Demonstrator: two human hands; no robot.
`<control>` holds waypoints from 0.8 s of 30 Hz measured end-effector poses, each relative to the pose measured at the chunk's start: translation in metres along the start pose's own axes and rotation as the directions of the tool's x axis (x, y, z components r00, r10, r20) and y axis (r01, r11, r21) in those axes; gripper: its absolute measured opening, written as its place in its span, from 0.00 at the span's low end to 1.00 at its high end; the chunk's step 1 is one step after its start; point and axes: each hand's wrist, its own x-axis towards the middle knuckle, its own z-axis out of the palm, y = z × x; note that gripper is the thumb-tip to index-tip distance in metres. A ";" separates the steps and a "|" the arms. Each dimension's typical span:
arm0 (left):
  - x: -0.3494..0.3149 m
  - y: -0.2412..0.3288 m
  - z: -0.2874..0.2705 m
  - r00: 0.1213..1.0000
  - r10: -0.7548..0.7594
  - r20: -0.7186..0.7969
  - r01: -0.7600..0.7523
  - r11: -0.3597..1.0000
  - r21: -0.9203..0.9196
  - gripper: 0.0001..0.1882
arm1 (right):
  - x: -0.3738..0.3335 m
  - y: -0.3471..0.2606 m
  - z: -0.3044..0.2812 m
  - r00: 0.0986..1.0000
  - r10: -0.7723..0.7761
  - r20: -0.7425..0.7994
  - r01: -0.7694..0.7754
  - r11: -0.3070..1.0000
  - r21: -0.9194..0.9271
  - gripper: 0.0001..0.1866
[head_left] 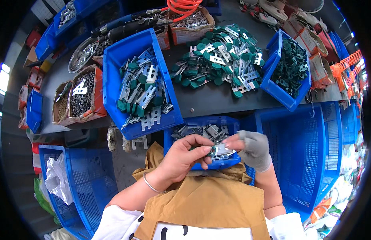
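A small metal bracket with a green plastic part is held between two hands just above a small blue bin that rests at the person's lap, below the near edge of the dark workbench. The bare left hand, a thin bangle at its wrist, is curled around the piece, thumb and fingertips pinched on its left end. The right hand, covered by a grey fingerless glove, is closed on the piece's right end with its bare fingertips. The bin beneath is seen partly filled with similar silver brackets.

On the workbench, a larger blue bin of brackets fitted with green caps is set near the front edge, to the left. A loose heap of green caps and silver brackets is spread across the middle of the surface. A blue bin of dark green parts is placed toward the right edge. A cardboard box of small metal nuts is kept at the left edge, and an orange coiled air hose with a pneumatic tool is seen at the far edge.

Blue mesh crates are stood below the bench on both sides of the person, whose lap is covered by a tan apron.
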 end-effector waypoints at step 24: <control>0.025 0.099 0.031 0.310 0.745 0.591 0.012 -0.625 0.781 0.15 | 0.012 -0.016 0.023 0.973 0.222 -0.067 -0.222 0.975 0.013 0.12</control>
